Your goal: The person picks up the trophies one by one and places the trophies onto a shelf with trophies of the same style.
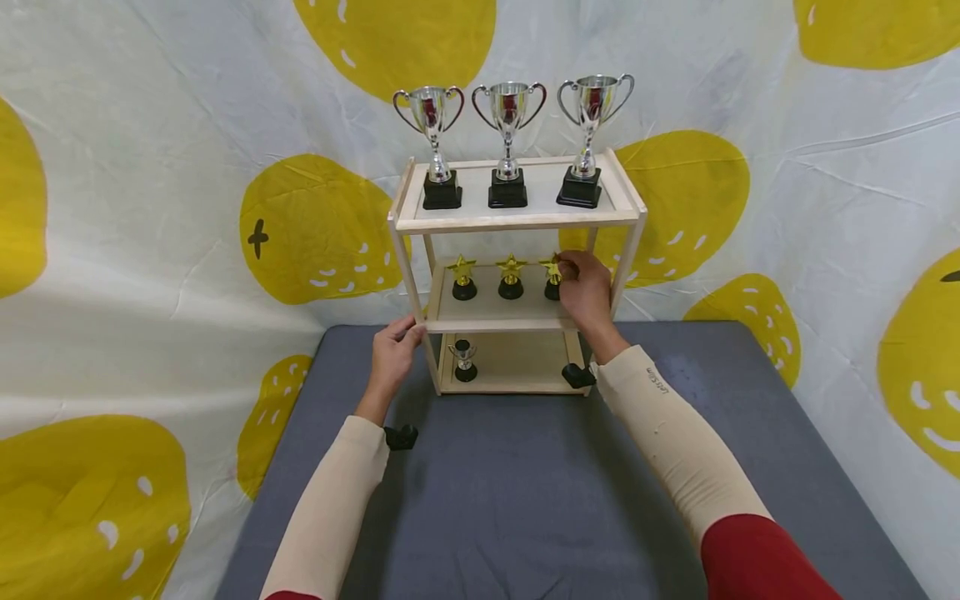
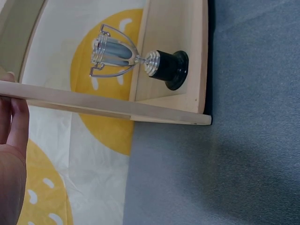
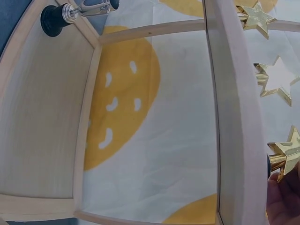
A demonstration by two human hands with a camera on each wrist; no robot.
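Observation:
My right hand (image 1: 587, 292) reaches into the right end of the middle shelf. Its fingers pinch a gold star trophy (image 1: 552, 271), whose black base is partly hidden by the hand. In the right wrist view that star (image 3: 287, 152) shows just above the fingertips. Two more star trophies, one in the middle (image 1: 511, 275) and one at the left (image 1: 463, 277), stand upright in the same row. At the rack's front left post (image 2: 108, 104), my left hand (image 1: 393, 354) grips the wood, thumb on one side and fingers on the other.
Three silver cups with black bases, among them a middle one (image 1: 507, 142), stand on the top of the wooden rack (image 1: 517, 223). A small silver cup (image 1: 465, 362) stands at the left of the bottom shelf. Grey cloth (image 1: 502, 500) covers the table; a patterned curtain (image 1: 187, 192) hangs behind.

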